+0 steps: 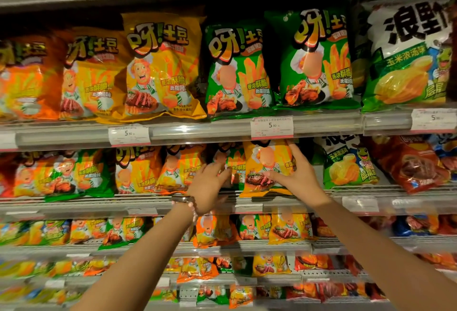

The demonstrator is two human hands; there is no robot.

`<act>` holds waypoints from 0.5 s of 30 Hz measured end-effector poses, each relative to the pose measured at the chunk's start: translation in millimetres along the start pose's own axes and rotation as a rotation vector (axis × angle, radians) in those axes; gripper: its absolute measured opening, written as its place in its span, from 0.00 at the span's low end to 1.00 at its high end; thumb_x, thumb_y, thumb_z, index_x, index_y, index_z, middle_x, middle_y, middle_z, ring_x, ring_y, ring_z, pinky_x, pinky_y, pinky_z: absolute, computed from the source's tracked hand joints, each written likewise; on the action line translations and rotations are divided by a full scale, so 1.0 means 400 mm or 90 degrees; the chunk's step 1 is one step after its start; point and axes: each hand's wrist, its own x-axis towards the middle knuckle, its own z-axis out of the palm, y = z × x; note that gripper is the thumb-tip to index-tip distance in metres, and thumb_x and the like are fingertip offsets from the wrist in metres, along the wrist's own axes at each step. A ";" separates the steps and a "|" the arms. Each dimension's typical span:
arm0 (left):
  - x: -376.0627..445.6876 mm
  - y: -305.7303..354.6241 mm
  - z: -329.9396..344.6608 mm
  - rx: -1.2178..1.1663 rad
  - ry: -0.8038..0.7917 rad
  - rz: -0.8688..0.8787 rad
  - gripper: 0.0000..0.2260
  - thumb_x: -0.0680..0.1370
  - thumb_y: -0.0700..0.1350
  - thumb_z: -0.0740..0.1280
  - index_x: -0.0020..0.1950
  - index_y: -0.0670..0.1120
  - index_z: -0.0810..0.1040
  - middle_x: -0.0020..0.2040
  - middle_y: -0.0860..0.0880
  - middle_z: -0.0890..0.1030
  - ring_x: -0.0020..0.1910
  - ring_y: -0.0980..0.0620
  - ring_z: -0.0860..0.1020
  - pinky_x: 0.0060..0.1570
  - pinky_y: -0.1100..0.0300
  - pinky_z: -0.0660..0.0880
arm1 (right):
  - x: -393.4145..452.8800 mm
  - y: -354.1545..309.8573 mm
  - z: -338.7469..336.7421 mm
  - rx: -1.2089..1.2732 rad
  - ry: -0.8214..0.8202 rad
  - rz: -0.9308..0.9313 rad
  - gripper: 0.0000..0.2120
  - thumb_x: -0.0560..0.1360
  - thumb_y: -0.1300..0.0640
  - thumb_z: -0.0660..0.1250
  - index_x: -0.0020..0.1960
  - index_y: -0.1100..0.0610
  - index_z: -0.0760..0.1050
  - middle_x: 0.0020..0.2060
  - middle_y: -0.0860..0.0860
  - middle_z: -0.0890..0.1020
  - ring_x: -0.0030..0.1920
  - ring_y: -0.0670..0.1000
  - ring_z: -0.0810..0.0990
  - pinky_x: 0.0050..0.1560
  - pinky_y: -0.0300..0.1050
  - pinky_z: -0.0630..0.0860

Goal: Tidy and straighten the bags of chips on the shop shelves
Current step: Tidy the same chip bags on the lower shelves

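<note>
A yellow chip bag (259, 162) stands upright at the front of the second shelf (284, 201), just under a price tag. My right hand (296, 174) grips its right side, with the thumb across the lower front and a finger along its right edge. My left hand (210, 184) reaches in with spread fingers and touches a green bag (235, 162) that sits partly behind the yellow one. A watch and bead bracelet circle my left wrist. More yellow bags (138, 169) stand to the left on the same shelf.
The shelf above holds large orange, yellow (160, 68) and green (314, 58) bags in a row, with a white-green bag (408, 55) at the right. Red bags (410, 164) lean at the second shelf's right end. Lower shelves carry several small mixed bags.
</note>
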 end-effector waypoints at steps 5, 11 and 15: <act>-0.093 -0.074 -0.027 -0.064 0.210 -0.202 0.26 0.69 0.51 0.74 0.62 0.42 0.74 0.61 0.40 0.72 0.61 0.38 0.71 0.58 0.46 0.68 | -0.021 -0.016 0.050 0.027 -0.011 0.007 0.53 0.56 0.37 0.77 0.76 0.46 0.56 0.73 0.46 0.64 0.71 0.46 0.64 0.70 0.48 0.64; -0.089 -0.173 -0.023 -0.266 0.128 -0.392 0.48 0.61 0.68 0.74 0.73 0.46 0.62 0.71 0.34 0.62 0.71 0.36 0.61 0.65 0.44 0.67 | -0.036 -0.042 0.121 0.040 -0.017 0.005 0.54 0.54 0.35 0.76 0.75 0.41 0.56 0.68 0.44 0.68 0.68 0.47 0.68 0.67 0.49 0.68; -0.072 -0.208 -0.009 -0.299 0.046 -0.365 0.46 0.60 0.70 0.73 0.70 0.45 0.64 0.64 0.38 0.71 0.61 0.40 0.71 0.55 0.51 0.73 | -0.040 -0.072 0.168 0.044 -0.001 0.011 0.55 0.53 0.34 0.76 0.75 0.43 0.57 0.70 0.47 0.69 0.68 0.48 0.69 0.67 0.54 0.70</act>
